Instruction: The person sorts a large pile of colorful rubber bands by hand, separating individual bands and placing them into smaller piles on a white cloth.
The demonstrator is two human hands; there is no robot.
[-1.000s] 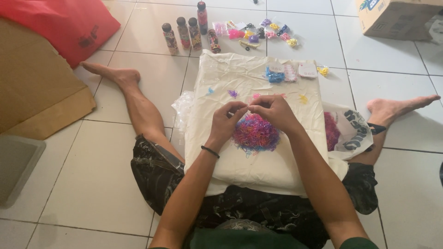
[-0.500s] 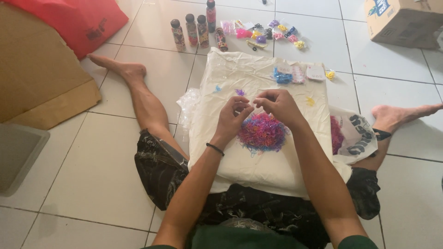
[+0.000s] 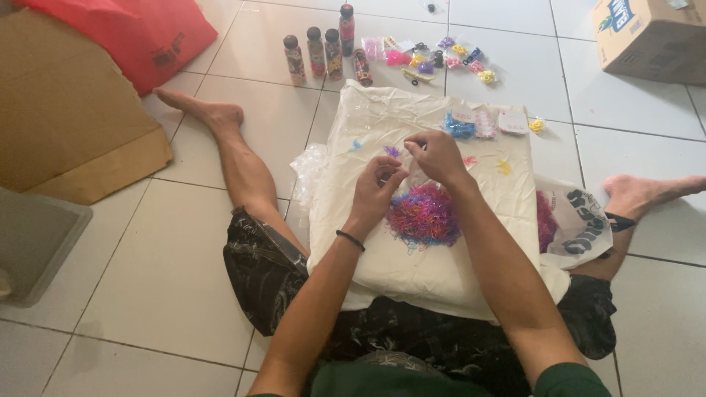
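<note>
surface: cream cloth (image 3: pixel 382 272) (over lap) | room: white tiled floor (image 3: pixel 147 287)

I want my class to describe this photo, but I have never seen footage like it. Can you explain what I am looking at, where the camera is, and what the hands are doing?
There is no machine: the camera sits on a person's head and looks down at their own legs and hands on a tiled floor. A white cloth-covered cushion rests on the lap. On it lies a heap of tiny pink and purple elastic bands, with small sorted clusters further up. The left hand and right hand are raised above the heap, fingertips pinched; anything held is too small to see. Beyond stand patterned bottles and small packets of bands.
</note>
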